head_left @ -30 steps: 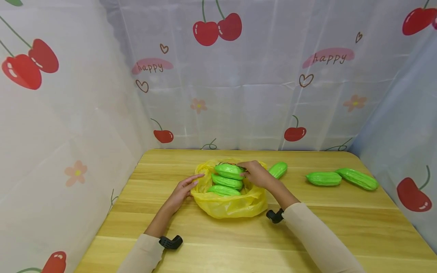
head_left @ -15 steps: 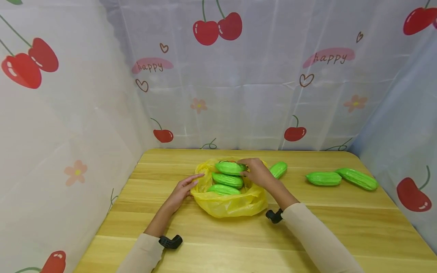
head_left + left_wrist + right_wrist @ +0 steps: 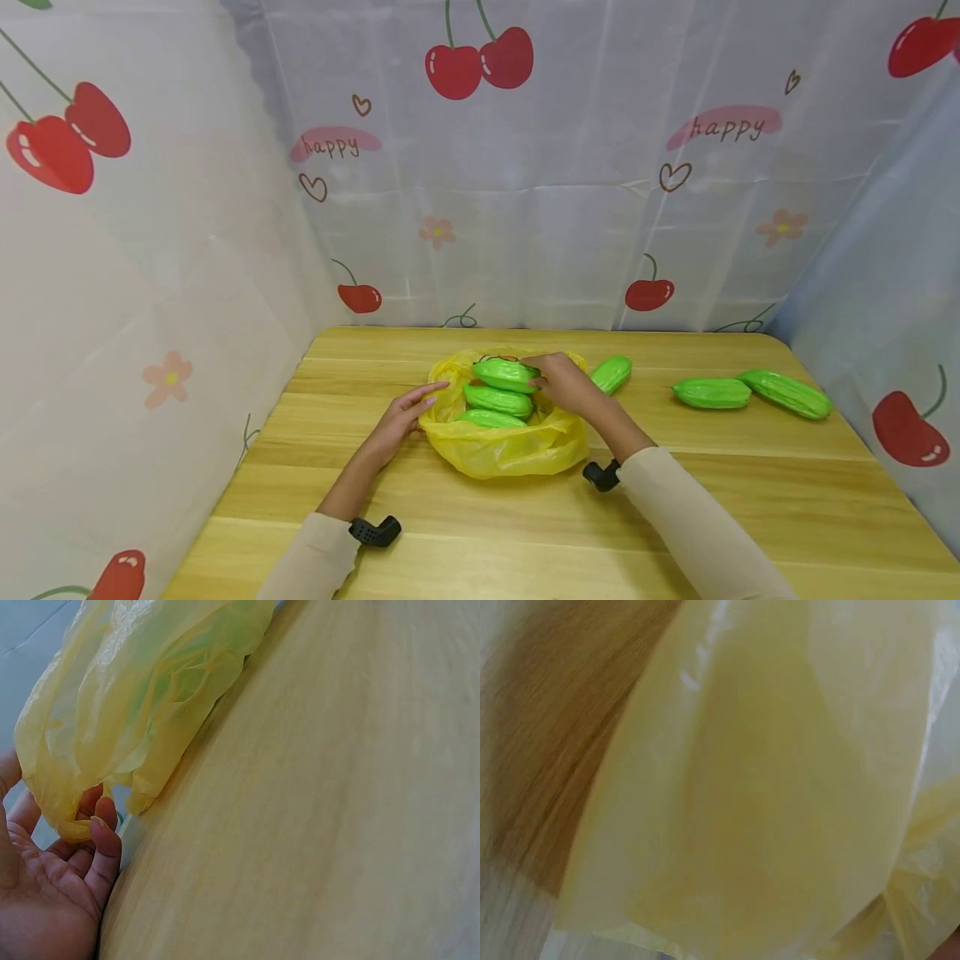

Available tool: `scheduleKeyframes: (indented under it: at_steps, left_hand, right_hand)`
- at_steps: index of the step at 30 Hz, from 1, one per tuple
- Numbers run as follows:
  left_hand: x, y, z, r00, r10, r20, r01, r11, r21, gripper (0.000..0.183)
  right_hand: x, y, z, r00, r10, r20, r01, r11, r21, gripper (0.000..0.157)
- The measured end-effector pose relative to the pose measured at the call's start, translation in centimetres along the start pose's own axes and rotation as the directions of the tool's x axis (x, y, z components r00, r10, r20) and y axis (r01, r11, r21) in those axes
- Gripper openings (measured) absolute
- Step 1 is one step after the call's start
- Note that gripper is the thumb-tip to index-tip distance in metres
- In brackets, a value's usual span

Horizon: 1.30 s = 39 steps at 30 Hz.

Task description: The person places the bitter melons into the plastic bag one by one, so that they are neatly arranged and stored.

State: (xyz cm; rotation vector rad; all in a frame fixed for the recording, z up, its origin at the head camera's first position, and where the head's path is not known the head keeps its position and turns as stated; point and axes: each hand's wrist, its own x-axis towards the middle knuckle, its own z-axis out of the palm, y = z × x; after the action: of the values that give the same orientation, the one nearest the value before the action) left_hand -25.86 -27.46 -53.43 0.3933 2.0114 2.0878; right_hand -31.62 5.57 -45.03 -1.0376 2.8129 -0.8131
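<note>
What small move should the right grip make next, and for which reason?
Perhaps the right grip should settle the farthest green vegetable in the yellow bag and let go: it holds its right end in the bag's mouth, beside two others, while the left grip holds the bag's left side.

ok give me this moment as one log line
left hand: holds yellow bag; right hand: grips topmost green gourd; beneath: two lower gourds; on table: three loose gourds
</note>
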Motion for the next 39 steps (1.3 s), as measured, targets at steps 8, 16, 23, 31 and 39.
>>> scheduleKeyframes:
  at_steps: [8, 16, 23, 31, 39]
  left_hand:
    - [0.00, 0.13, 0.07, 1.000, 0.003, -0.004, -0.003, 1.000, 0.007, 0.047]
    - [-0.15, -0.01, 0.02, 1.000, -0.001, -0.008, 0.001, 1.000, 0.019, 0.046]
    - [-0.17, 0.00, 0.05, 1.000, 0.003, -0.002, -0.003, 1.000, 0.021, 0.046]
    - [-0.12, 0.13, 0.12, 1.000, 0.000, -0.015, 0.000, 1.000, 0.022, 0.046]
    - [-0.06, 0.11, 0.06, 1.000, 0.006, -0.016, -0.005, 0.999, 0.034, 0.045]
  right_hand:
    - [-0.30, -0.17, 0.12, 0.996, 0.028, -0.079, -0.028, 1.000, -0.006, 0.043]
    - [-0.38, 0.19, 0.44, 0.992, 0.012, -0.124, -0.010, 1.000, 0.018, 0.042]
    - [-0.35, 0.33, 0.70, 0.991, 0.037, -0.130, -0.031, 0.998, 0.046, 0.037]
    - [-0.28, 0.25, 0.46, 0.991, 0.022, -0.130, -0.018, 0.999, 0.035, 0.032]
    - [-0.18, 0.14, 0.50, 0.992, 0.034, -0.117, -0.032, 0.999, 0.018, 0.026]
